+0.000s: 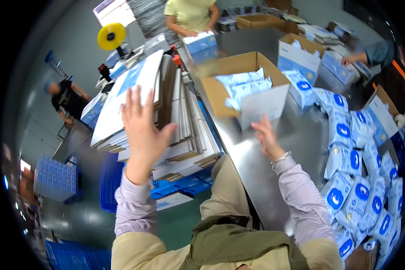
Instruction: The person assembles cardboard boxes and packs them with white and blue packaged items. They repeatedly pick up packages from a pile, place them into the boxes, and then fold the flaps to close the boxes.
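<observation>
My left hand (144, 128) is raised with its fingers spread, above the near edge of a stack of flattened white and blue cartons (129, 93). It holds nothing. My right hand (267, 138) hovers over the metal table, fingers partly stretched and apart, just below the outer flap of an open cardboard box (209, 95). Whether its fingertips touch the flap I cannot tell. Inside the box lie a few white and blue soft packs (245, 87), with brown inner walls around them.
Many soft packs (342, 193) are piled along the table's right side. Filled cartons (298, 58) stand farther back. A yellow tape roll (111, 36) rises beyond the stack; a blue crate (110, 180) is below it. Co-workers stand across the table, at right and at far left.
</observation>
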Available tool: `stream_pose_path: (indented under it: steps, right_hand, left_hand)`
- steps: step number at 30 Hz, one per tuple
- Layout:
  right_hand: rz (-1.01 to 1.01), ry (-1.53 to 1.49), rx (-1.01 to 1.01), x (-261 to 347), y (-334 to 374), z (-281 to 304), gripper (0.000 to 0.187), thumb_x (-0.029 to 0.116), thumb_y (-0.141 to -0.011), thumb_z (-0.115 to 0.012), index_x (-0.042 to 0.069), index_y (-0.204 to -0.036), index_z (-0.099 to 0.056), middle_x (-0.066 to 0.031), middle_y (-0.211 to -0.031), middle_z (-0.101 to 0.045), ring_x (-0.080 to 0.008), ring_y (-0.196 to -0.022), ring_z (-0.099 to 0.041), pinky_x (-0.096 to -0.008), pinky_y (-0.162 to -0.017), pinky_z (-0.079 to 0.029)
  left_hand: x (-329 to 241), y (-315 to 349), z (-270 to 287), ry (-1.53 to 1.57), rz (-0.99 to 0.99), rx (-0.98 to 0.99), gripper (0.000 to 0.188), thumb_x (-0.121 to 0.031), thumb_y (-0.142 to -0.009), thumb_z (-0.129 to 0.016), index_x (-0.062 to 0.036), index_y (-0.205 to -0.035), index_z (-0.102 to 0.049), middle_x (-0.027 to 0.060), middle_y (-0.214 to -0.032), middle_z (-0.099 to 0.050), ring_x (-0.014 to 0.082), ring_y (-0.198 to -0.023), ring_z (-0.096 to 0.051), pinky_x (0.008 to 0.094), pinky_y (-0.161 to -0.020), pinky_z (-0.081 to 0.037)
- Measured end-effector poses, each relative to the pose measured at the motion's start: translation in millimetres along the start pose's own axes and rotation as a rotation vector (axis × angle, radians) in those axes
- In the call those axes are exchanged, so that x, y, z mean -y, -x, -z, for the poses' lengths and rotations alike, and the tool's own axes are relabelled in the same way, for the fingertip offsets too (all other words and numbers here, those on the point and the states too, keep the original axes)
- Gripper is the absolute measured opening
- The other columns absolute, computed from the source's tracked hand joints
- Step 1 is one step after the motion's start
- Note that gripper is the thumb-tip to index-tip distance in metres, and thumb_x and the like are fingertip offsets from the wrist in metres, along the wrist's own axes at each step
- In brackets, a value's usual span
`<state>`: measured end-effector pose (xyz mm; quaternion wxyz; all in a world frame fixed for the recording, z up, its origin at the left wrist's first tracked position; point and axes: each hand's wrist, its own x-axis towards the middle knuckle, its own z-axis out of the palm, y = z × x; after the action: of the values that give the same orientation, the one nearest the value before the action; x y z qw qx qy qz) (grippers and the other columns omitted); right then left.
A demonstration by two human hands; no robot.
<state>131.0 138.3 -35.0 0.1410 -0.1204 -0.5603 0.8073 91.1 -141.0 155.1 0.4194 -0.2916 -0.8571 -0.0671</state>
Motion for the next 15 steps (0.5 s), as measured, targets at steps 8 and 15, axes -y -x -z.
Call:
stream_pose_path:
  steps: [8, 15]
  right_hand:
    - [0.321, 0.721, 0.411, 15.4, 54.7, -18.9, 0.082, 0.017, -0.073, -0.076, 0.001, -0.141, -0.033, -0.0193, -0.136, -0.046, -0.0290, -0.125, -0.046, -0.0363, -0.106, -0.035]
    - [0.689, -0.027, -0.250, 168.6, 40.0, 80.8, 0.071, 0.039, -0.090, -0.058, 0.011, -0.146, -0.025, -0.0099, -0.138, -0.040, -0.0214, -0.127, -0.038, -0.0400, -0.104, -0.029]
  left_hand:
    - [54.1, 39.5, 2.5, 0.280, -0.010, -0.186, 0.027, 0.005, -0.066, -0.069, 0.0029, -0.093, -0.067, 0.0169, -0.096, -0.067, 0.0325, -0.090, -0.064, 0.0359, -0.078, -0.051]
    - [-32.6, -42.9, 110.2, 0.920, -0.290, -0.594, 0.026, -0.023, -0.094, -0.055, 0.0023, -0.094, -0.061, 0.0120, -0.085, -0.064, 0.0182, -0.077, -0.056, 0.0275, -0.072, -0.042]
